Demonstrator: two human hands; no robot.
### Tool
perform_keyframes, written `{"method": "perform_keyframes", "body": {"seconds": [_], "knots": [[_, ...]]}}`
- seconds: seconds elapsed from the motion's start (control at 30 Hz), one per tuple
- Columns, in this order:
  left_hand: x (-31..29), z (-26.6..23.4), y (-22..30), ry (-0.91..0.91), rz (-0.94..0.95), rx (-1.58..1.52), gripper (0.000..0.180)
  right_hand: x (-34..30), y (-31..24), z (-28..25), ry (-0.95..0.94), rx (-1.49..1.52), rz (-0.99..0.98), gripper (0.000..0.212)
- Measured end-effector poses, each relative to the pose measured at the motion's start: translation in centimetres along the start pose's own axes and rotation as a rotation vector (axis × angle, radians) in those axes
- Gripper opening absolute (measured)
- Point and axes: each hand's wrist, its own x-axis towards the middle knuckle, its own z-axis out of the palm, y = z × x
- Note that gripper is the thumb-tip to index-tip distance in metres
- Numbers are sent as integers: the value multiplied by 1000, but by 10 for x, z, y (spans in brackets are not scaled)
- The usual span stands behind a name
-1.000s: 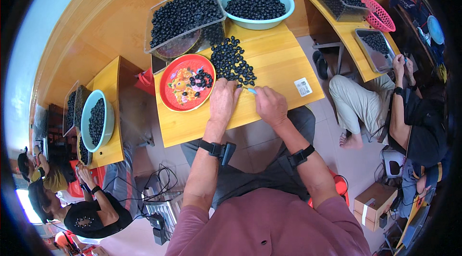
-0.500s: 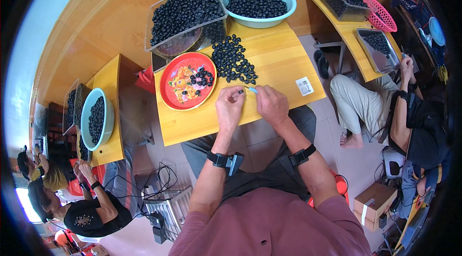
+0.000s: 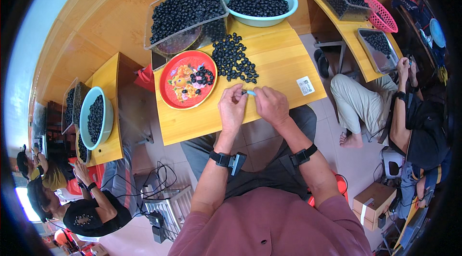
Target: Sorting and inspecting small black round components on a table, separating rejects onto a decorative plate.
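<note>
Just past the near edge of the yellow table, my left hand pinches a small round black piece between thumb and fingertips. My right hand is closed on a small tool with a light-blue handle. The tool's tip meets the black piece; the exact contact is too small to make out. Beyond my hands lies a loose pile of black pieces. A red flower-patterned tray to the left holds a small group of similar pieces.
A clear bin and a light-blue basin, both full of black pieces, stand at the table's back. A white label lies at the right. Co-workers sit at tables on the left and right. Cables trail at lower left.
My hands have come closer together, and the tool's tip now meets the black piece. The left hand has shifted slightly right. The tray and pile look the same.
</note>
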Motion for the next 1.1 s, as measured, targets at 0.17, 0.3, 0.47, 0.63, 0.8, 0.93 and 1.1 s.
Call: {"method": "perform_keyframes", "body": {"seconds": [0.17, 0.3, 0.47, 0.63, 0.8, 0.93, 1.1], "knots": [[0, 0, -5, 5, -7, 10, 33, 2, -2, -1, -8, -1, -18, 6], [-1, 2, -2, 10, -22, -30, 33, 1, -1, -1, -8, -1, -16, 6], [0, 1, -11, 0, -100, -143, 30, 3, -1, 0, -16, 21, -17, 6], [-2, -2, -7, -3, -176, -360, 26, 3, 1, 3, -17, -19, 30, 7], [-2, -3, -7, 5, -155, -318, 28, 2, 1, 3, -9, -21, 16, 6], [-1, -3, -5, -2, -45, -202, 25, 2, 0, 2, 22, -1, 23, 6], [-1, -4, -8, -11, -15, -164, 19, 2, 0, 2, 30, -9, 30, 6]]}}
